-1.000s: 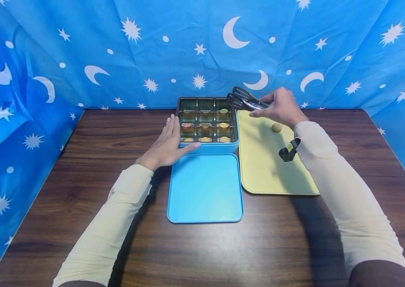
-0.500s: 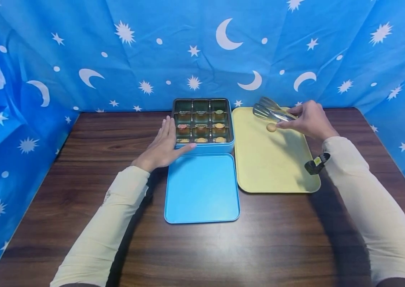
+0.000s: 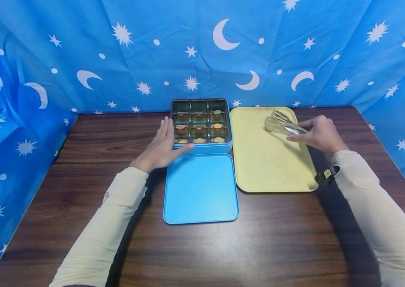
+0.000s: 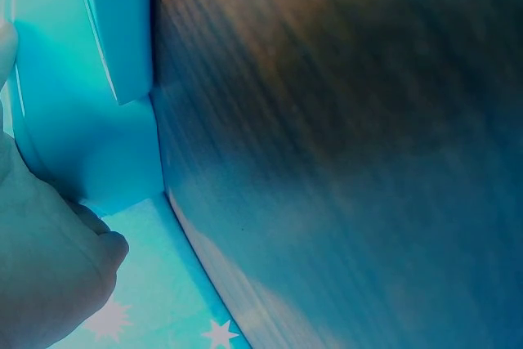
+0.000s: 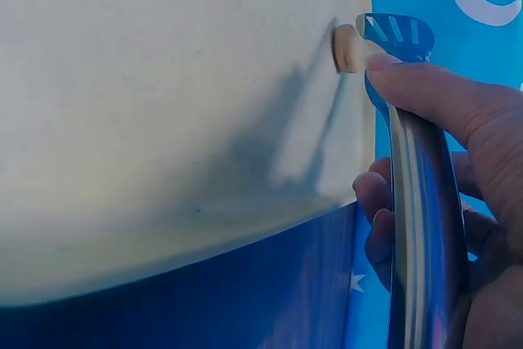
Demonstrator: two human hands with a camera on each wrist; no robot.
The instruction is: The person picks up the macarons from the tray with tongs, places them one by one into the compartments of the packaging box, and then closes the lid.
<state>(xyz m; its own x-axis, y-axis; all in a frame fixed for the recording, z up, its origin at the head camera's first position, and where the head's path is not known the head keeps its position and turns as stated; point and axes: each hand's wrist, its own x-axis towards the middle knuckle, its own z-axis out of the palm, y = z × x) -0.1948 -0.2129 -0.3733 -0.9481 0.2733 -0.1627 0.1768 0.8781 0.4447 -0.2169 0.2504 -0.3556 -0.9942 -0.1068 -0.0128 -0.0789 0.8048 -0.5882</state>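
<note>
My left hand (image 3: 157, 149) lies with straight fingers along the left side of a blue tin (image 3: 206, 148), its thumb reaching over the front edge. Small round cookies sit in the tin's divided insert: yellowish ones in front, a pinkish one (image 3: 181, 127) at left, a green one (image 3: 217, 112) at the back right. In my right hand (image 3: 322, 133) I hold metal tongs (image 3: 295, 129) with slotted heads, above a pale yellow tray (image 3: 270, 167). A round tan cookie (image 5: 347, 49) is on the tray beside the tong heads; whether they touch it, I cannot tell.
In front of the tin lies a light blue square lid (image 3: 200, 189), beside the tray's left edge. All of it stands on a dark wooden table (image 3: 274, 239). Blue cloth (image 3: 191, 48) with moons and stars hangs behind and at both sides.
My right hand has carried the tongs from beside the tin's back right corner rightward and lower, to the cookie on the tray. The left hand keeps its place at the tin.
</note>
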